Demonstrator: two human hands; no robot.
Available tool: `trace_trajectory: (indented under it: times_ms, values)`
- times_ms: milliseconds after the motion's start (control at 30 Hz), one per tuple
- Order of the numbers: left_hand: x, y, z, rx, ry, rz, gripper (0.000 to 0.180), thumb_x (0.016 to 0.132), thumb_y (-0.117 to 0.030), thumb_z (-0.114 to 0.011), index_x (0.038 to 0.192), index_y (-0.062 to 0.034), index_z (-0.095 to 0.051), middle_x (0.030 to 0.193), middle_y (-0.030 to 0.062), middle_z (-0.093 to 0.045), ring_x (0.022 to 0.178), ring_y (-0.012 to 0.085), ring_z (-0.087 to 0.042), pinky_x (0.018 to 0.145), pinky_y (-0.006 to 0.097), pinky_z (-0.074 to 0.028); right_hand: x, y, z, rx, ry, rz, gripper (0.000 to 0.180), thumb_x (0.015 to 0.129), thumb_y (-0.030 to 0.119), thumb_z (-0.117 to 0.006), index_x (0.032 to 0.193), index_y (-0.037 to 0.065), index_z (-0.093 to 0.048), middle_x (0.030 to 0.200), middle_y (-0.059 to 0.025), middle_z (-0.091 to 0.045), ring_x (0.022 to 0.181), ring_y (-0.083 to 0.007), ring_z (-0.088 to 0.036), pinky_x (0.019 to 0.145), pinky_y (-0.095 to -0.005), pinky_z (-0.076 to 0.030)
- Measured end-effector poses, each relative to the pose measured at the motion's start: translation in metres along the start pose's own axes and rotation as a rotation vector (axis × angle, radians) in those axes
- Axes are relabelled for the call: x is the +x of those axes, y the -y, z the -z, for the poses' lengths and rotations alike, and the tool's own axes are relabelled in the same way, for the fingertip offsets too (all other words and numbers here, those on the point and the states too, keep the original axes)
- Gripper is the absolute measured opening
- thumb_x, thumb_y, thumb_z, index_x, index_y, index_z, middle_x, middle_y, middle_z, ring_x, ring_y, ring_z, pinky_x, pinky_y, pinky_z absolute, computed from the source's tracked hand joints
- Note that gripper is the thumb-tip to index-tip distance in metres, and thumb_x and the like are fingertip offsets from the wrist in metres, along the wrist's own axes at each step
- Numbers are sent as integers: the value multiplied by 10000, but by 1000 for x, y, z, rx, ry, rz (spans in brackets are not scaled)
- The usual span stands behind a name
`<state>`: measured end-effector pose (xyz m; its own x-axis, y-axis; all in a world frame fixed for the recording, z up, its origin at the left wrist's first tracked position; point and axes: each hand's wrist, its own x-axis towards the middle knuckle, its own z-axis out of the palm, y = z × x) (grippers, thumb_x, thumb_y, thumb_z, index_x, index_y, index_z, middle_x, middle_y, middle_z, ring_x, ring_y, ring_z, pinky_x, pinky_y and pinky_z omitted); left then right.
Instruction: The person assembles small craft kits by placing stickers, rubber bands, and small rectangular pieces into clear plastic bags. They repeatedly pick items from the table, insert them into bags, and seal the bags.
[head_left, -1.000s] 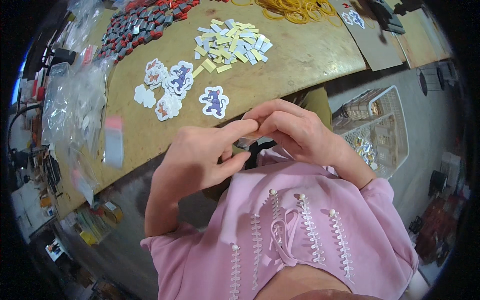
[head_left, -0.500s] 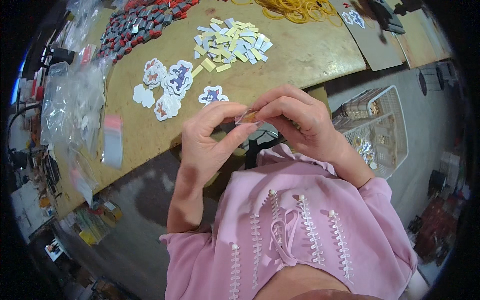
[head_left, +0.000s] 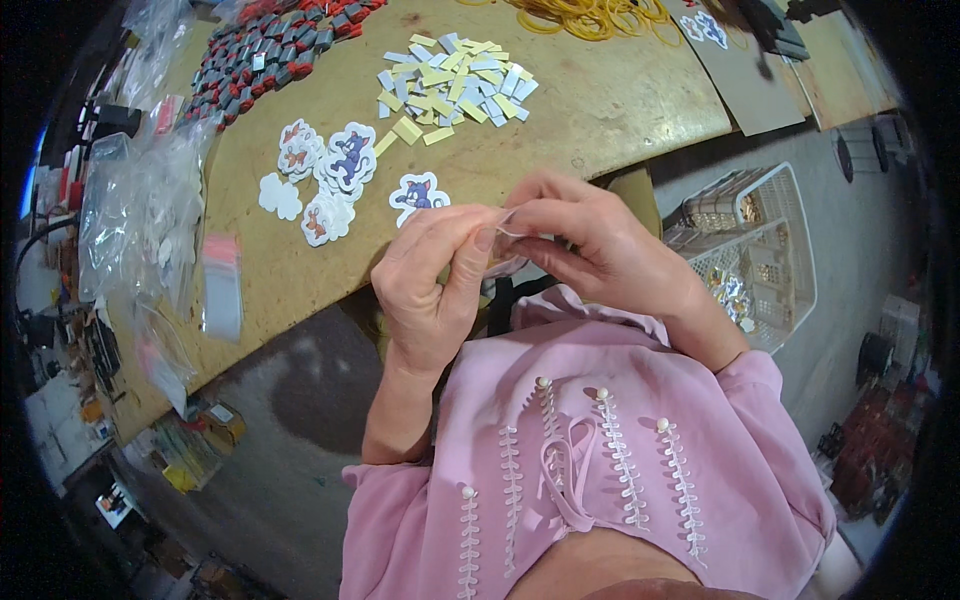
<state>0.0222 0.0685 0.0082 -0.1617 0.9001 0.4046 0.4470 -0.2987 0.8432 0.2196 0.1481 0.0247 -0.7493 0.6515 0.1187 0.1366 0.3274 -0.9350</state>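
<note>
A small clear bag (head_left: 505, 240) is pinched at its top edge by the left hand (head_left: 430, 290) and right hand (head_left: 600, 250); it looks thin, soft, light and slippery

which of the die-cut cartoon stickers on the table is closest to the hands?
The lone blue cat sticker, lying apart from the cluster of stickers further left. It sits just above the left hand, nearest the table's front edge.

Bright, even light; sharp centre, fisheye bending, dark rim.
</note>
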Motion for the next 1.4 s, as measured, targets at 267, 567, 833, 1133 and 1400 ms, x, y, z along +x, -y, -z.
trace_trajectory:
  times_ms: [267,567,833,1133,1400]
  values:
    - [-11,9,-9,-310,44,198,106,942,4,-803,1044,11,-778,1001,88,-770,840,128,-712,709,269,-569,-3,1,8,-92,63,-1,215,926,-49,-749,1132,-3,-712,1093,-126,-694,1003,-289,-710,868,-349,-574]
    - [-17,5,-15,-564,-4,336,47,993,22,-741,1038,8,-735,990,-1,-703,811,22,-610,694,189,-484,-13,-5,7,306,-264,-112,165,1008,13,-706,1164,-41,-706,1018,-58,-771,967,-110,-735,880,-289,-600]
    - [-23,7,-18,-675,-39,349,55,991,40,-702,1040,17,-714,1005,3,-698,872,36,-625,753,212,-508,-13,-8,5,692,-208,-344,100,1020,32,-702,1096,-33,-706,1003,-33,-758,935,-84,-720,848,-259,-585]
    - [-11,11,-28,-240,-3,295,109,857,24,-799,921,-11,-719,804,57,-708,681,126,-685,656,273,-556,-13,-6,-11,-48,-280,-60,55,994,27,-703,1032,-8,-723,893,-104,-773,819,-141,-755,746,-286,-598]
    - [-11,0,-10,74,163,171,162,784,17,-802,833,-56,-666,769,31,-672,636,160,-637,612,298,-533,-28,-14,7,224,-232,-261,93,1018,42,-709,1065,-38,-701,934,-70,-763,873,-120,-748,791,-295,-609]
